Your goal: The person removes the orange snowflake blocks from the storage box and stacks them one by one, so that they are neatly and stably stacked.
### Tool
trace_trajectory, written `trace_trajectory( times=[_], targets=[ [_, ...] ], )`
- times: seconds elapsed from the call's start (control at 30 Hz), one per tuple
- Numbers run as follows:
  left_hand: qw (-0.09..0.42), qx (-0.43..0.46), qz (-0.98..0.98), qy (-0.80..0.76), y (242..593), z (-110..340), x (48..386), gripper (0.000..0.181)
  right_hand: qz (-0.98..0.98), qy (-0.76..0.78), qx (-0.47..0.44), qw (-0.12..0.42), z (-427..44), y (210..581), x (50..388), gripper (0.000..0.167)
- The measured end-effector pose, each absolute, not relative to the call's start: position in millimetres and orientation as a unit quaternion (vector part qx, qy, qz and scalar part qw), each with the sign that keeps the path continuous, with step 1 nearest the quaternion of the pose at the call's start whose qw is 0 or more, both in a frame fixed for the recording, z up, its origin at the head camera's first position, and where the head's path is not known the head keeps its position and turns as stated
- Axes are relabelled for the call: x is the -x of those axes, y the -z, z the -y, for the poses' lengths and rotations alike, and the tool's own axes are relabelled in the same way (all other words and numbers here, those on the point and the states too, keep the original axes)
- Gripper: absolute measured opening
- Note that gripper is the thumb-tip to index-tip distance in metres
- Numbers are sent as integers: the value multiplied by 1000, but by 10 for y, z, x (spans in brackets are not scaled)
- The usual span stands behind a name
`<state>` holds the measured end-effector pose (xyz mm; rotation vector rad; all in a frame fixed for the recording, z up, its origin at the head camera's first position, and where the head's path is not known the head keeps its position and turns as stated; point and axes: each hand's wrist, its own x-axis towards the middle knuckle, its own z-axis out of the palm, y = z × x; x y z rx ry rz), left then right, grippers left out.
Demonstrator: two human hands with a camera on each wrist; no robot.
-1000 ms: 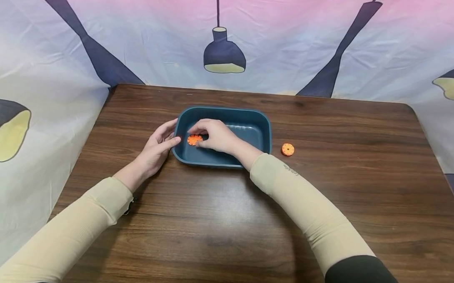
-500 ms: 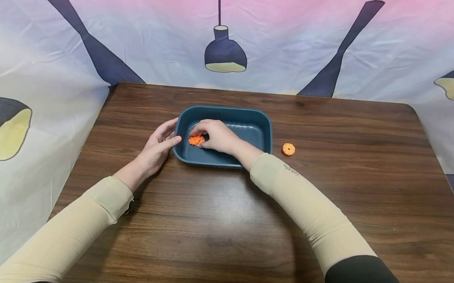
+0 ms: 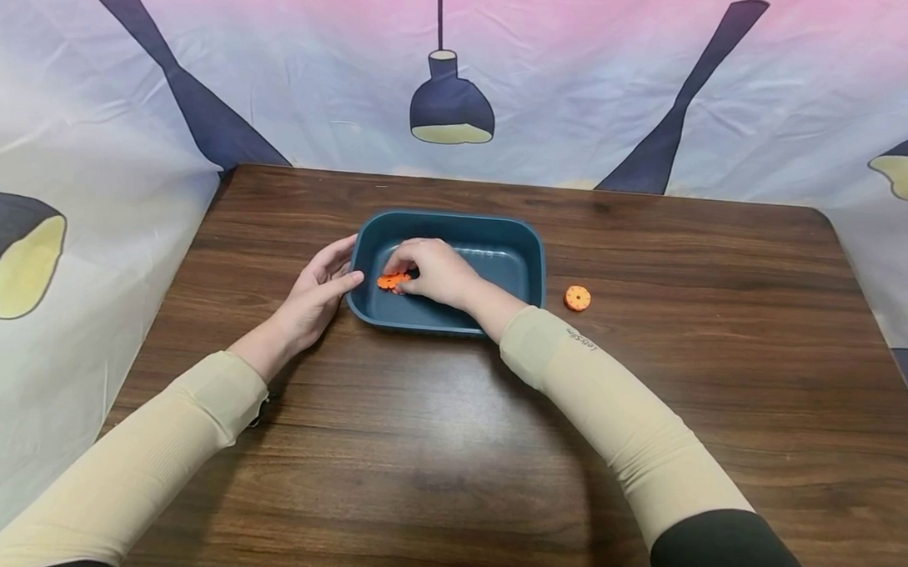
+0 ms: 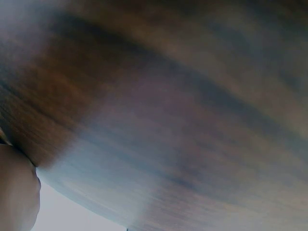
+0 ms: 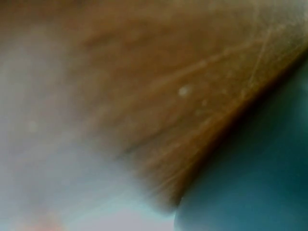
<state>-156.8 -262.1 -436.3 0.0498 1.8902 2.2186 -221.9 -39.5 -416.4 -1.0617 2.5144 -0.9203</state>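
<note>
A dark teal rectangular container stands on the table. My left hand holds its left side, with the thumb on the rim and the fingers outside the wall. Inside the container, my right hand pinches an orange scalloped disc at the left end, between thumb and fingers. The disc's pieces look overlapped, and the fingertips partly cover them. Another orange disc, with a dark centre, lies on the table right of the container. In the right wrist view the container wall is blurred.
The brown wooden table reaches back to a patterned cloth hung behind it. Cloth also hangs at both sides. The left wrist view holds mostly blurred table surface.
Inside the container, the orange disc has shifted slightly right and now looks like overlapping pieces rather than one flat round. My left hand keeps its place on the container.
</note>
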Motion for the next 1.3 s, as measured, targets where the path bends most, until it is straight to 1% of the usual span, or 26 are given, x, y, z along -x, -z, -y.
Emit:
trace_trajectory(
  times=[0.23,0.37,0.47,0.67,0.83,1.07,1.3],
  targets=[
    [113,-13,-643,-758,4354,2609,1580,58,-874,315,350,118,381,4149,2225,12],
    [114,-13,-643,-757,4348,2608,1582,57,-882,318,329,112,366,4112,2228,14],
    [118,-13,-646,-754,4341,2610,1582,58,-884,328,320,96,345,4090,2237,16],
    [121,-14,-650,-750,4330,2608,1581,58,-867,388,301,77,247,3992,2250,14],
    [116,-14,-653,-748,4334,2602,1576,56,-854,433,281,64,87,3818,2258,12],
    [111,-16,-650,-752,4328,2610,1566,57,-853,455,252,36,-236,3596,2278,12],
    [112,-11,-650,-751,4325,2611,1558,58,-854,469,223,41,-576,3464,2248,12]
  ],
)
